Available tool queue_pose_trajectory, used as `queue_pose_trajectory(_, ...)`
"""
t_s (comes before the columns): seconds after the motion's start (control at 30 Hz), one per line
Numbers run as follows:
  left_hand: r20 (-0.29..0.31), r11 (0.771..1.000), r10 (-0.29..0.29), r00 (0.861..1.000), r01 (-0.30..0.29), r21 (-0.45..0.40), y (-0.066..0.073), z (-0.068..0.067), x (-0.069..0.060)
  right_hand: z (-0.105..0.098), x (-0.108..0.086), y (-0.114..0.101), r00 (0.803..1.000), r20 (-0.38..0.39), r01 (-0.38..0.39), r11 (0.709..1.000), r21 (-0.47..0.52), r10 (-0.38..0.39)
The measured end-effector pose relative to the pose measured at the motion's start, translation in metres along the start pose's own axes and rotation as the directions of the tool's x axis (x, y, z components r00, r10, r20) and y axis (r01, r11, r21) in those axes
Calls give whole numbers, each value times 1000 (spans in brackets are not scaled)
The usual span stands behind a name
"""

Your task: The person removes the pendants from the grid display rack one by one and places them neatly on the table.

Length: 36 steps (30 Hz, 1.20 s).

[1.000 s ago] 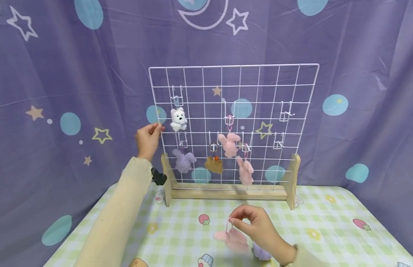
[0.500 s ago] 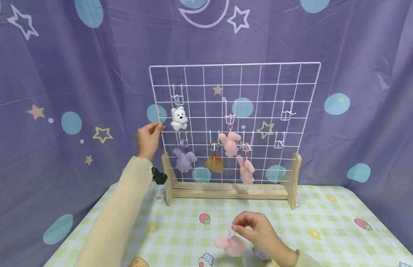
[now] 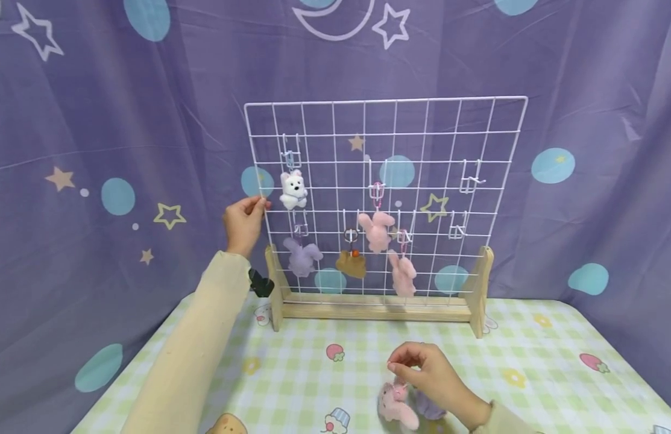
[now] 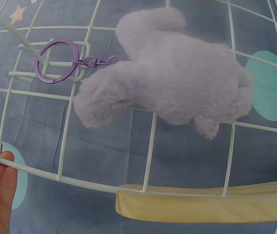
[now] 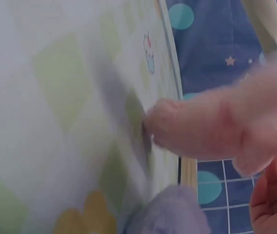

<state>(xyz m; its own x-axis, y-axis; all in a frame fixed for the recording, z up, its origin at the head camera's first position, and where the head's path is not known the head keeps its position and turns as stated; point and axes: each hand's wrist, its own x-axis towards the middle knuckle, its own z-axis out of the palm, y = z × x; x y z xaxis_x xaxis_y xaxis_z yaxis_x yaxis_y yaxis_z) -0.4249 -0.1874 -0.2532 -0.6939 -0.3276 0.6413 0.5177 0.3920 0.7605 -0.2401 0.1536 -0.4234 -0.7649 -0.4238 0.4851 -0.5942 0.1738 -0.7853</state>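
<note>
My left hand [image 3: 244,226] pinches the left edge of a white wire grid rack [image 3: 335,103] on a wooden stand. With my right hand [image 3: 430,374] I hold up a pink plush bunny keychain [image 3: 396,405] by its top loop, just over the tabletop. Its body fills much of the right wrist view, where the pink plush [image 5: 202,129] looks blurred. Close beside it on the table lies a purple plush [image 3: 431,405], partly hidden by my right hand. Near my left hand, a purple plush keychain [image 4: 177,73] hangs by its ring [image 4: 55,61] on a hook.
On the rack hang a white dog plush [image 3: 294,190], a brown plush [image 3: 351,264] and two pink bunny plushes [image 3: 377,231]. Bare hooks [image 3: 468,181] sit at the rack's right. A checked cloth [image 3: 313,374] covers the table; a purple curtain [image 3: 194,78] hangs behind.
My right hand has moved slightly right with the pink bunny, which has swung round to show its front. The left hand keeps its grip on the rack edge. The view has tilted slightly.
</note>
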Motion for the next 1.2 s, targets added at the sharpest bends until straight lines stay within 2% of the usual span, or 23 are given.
queue_pose_trajectory(0.23,3,1000,2,1000,-2,12,1,0,-1,-6,12,12,995,-65,-76,995,-58,72)
queue_pose_trajectory(0.47,14,1000,-17,1000,17,12,2,-2,-3,-11,24,26,970,-123,-214,976,-43,208)
queue_pose_trajectory(0.63,16,1000,-21,1000,20,12,2,-2,-2,-13,27,36,957,-139,-262,965,-25,256)
queue_pose_trajectory(0.77,15,1000,-14,1000,13,14,2,-2,-2,-17,29,41,938,-132,-320,947,26,321)
queue_pose_trajectory(1.0,19,1000,-13,1000,13,11,2,0,-2,-20,31,48,883,-155,-441,896,55,444)
queue_pose_trajectory(1.2,18,1000,-28,999,28,-7,1,-1,-2,-20,31,58,870,-142,-469,882,55,471)
